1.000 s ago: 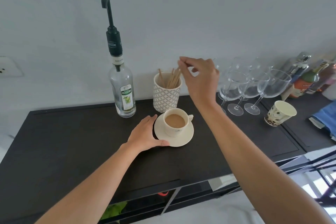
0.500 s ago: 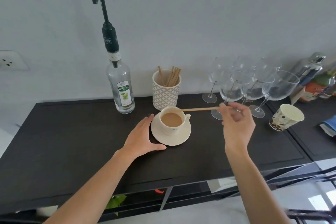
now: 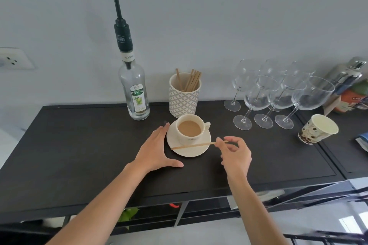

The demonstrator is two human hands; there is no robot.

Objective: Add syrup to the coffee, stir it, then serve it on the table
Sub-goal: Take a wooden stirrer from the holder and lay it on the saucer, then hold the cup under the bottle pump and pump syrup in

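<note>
1. The right hand (image 3: 236, 155) pinches a wooden stirrer (image 3: 191, 146) by one end, holding it level over the saucer (image 3: 189, 152), in front of the coffee cup (image 3: 190, 131).
2. The left hand (image 3: 154, 151) lies flat and open on the dark table (image 3: 79, 145), fingertips against the saucer's left rim.
3. The syrup bottle (image 3: 137, 93) stands behind, beside a patterned holder (image 3: 184, 97) of sticks.

Ahead of me, clear wine glasses (image 3: 276, 93) cluster at the rear right of the dark bench (image 3: 79, 145). A patterned paper cup (image 3: 316, 129) lies tipped on its side beside them, with bottles (image 3: 346, 85) behind. A wall socket (image 3: 14, 58) sits far left.
</note>
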